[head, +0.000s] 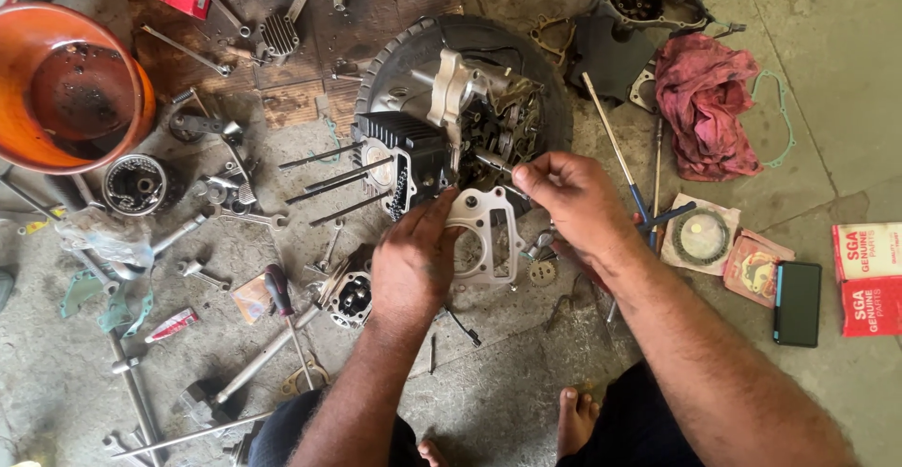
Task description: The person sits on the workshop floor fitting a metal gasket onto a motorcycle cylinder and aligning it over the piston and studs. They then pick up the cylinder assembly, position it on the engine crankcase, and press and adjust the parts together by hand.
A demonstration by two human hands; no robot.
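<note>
Concrete floor [526,401] is rough, grey and oil-stained, with tools scattered all over it. Left hand [413,260] lies palm down, fingers curled loosely on the edge of a flat, pale metal gasket [484,232] with a big round hole. That gasket sits just in front of the black finned cylinder block [413,152], whose long thin studs [329,180] stick out sideways. Right hand [573,199] has its fingertips pinched nearly closed on something small; can't tell what. Crumpled red rag [705,101] lies well off right.
</note>
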